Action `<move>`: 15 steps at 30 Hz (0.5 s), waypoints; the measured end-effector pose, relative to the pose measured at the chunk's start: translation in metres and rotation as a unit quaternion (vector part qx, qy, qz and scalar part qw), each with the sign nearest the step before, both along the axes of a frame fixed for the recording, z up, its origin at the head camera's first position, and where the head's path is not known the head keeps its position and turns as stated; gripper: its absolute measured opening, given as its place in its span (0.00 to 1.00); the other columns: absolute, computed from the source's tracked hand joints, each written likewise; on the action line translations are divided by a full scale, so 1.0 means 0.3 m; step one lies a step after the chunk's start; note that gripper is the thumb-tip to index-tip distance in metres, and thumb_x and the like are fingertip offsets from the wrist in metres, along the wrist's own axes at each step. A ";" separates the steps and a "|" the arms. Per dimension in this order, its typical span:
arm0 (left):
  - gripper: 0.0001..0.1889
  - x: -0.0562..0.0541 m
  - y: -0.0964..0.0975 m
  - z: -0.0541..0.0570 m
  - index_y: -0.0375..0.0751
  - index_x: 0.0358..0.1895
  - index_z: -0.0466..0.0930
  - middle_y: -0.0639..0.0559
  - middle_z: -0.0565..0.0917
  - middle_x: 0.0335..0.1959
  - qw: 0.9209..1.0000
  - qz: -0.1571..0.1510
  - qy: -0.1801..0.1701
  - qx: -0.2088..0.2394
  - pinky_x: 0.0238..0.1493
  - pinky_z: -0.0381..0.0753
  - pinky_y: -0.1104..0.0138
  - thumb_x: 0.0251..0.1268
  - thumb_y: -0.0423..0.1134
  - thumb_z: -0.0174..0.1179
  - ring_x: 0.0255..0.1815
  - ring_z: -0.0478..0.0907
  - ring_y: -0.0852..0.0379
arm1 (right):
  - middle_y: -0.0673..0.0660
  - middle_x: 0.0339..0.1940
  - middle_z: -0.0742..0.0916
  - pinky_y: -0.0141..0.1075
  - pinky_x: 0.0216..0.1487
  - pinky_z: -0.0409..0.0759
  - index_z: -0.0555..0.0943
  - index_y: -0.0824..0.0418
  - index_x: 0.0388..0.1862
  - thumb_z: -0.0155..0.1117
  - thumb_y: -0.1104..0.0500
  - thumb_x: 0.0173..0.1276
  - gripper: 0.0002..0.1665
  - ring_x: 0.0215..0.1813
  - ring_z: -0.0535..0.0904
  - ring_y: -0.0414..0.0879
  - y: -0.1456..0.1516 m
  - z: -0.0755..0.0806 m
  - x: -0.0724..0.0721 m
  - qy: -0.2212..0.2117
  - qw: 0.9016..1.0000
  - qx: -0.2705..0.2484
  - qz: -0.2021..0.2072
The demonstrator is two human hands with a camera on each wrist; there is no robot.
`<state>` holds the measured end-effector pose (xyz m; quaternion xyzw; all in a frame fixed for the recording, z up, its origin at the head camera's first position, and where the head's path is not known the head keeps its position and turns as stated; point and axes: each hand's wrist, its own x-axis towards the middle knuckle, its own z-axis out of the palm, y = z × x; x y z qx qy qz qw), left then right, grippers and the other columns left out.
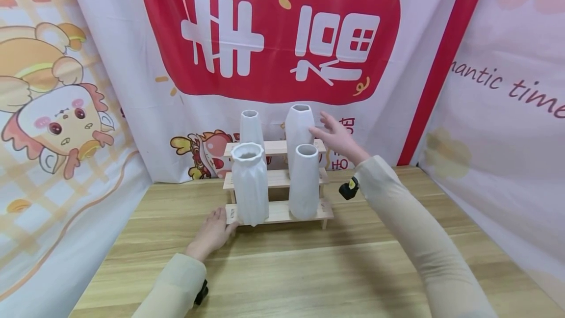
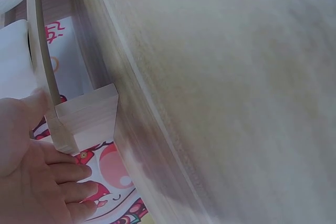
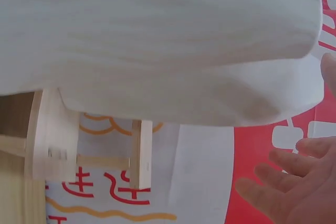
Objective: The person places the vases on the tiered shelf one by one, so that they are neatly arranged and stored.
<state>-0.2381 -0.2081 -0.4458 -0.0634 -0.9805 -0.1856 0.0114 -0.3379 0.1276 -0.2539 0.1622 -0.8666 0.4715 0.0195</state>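
Note:
A three-step wooden rack (image 1: pixel 282 208) stands on the table and carries white vases. At its front left is a fluted vase (image 1: pixel 250 190) with a wavy rim, at its front right a smooth tapering vase (image 1: pixel 304 183). Behind them rise a slim vase (image 1: pixel 250 126) and, to its right, a faceted vase (image 1: pixel 297 126). My left hand (image 1: pixel 213 232) holds the left end of the lowest step, its thumb by the front edge. Beside the upper part of the faceted vase, my right hand (image 1: pixel 337 136) reaches in with spread fingers (image 3: pixel 286 163).
The wood-grain table (image 1: pixel 282 278) extends in front of the rack. A white cloth with a red printed panel (image 1: pixel 273 82) hangs close behind it. Printed cloths also hang at the left (image 1: pixel 66 126) and right (image 1: pixel 499 126).

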 end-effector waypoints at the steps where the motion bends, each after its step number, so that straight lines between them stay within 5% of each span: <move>1: 0.37 -0.001 0.000 -0.002 0.14 0.64 0.47 0.20 0.52 0.64 1.000 0.000 0.000 0.000 0.66 0.48 0.45 0.71 0.48 0.45 0.65 0.50 0.28 | 0.52 0.72 0.60 0.59 0.59 0.64 0.48 0.41 0.74 0.59 0.34 0.57 0.50 0.69 0.56 0.53 0.008 -0.002 0.002 0.005 1.000 0.005 -0.004; 15: 0.37 -0.001 0.001 0.000 0.14 0.64 0.48 0.19 0.53 0.63 1.000 -0.004 0.008 0.001 0.65 0.49 0.45 0.71 0.47 0.46 0.65 0.51 0.28 | 0.54 0.73 0.57 0.61 0.61 0.60 0.48 0.47 0.74 0.59 0.38 0.61 0.49 0.71 0.53 0.55 0.094 -0.025 0.049 0.078 0.994 0.071 -0.017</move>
